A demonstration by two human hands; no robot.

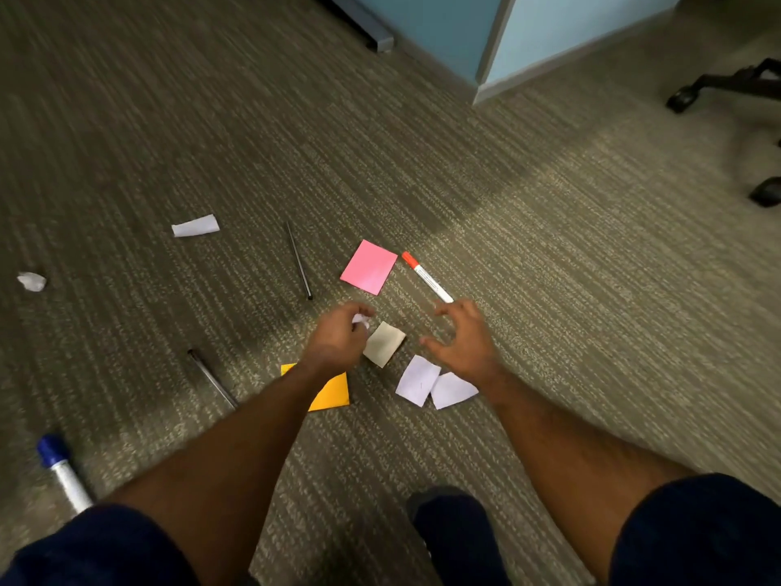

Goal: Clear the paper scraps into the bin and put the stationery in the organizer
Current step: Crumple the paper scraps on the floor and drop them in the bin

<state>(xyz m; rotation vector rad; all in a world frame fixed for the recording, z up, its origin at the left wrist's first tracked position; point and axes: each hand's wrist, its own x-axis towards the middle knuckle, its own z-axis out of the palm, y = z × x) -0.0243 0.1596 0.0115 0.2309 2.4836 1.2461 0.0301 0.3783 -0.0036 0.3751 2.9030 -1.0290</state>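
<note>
Tidying barely begun: left hand [338, 338] grips one crumpled white paper scrap [359, 321], right hand [462, 338] spread empty; pink paper note [368, 267] and orange-capped white marker [427, 277] lie uncollected on grey carpet [549, 247].

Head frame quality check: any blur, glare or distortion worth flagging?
Head view: centre is sharp enough, pink note and red marker read cleanly; edges smear, chair base and blue marker are soft; carpet stripes bow toward the edges, typical wide-angle distortion; light is dim, no glare, corners darker.
</note>
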